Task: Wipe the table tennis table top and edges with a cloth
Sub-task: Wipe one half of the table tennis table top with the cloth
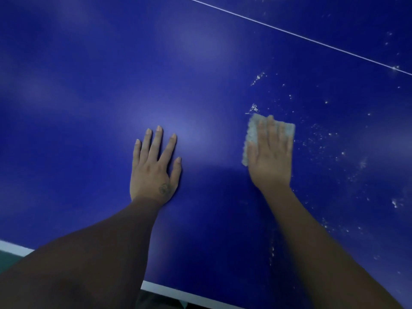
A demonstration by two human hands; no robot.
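The right grip [270,157] is laid flat, fingers straight and nothing clasped, on a small pale cloth [251,132], so that the cloth is pressed evenly against the blue table [89,85]. The left grip [153,166], likewise spread open and holding nothing, is planted on the table well to the left, apparently as a brace for the forward lean. The cloth is set at the left margin of a scatter of white specks [321,141] spreading right and far toward a thin white line [289,32], which is judged the reason for its placement there.
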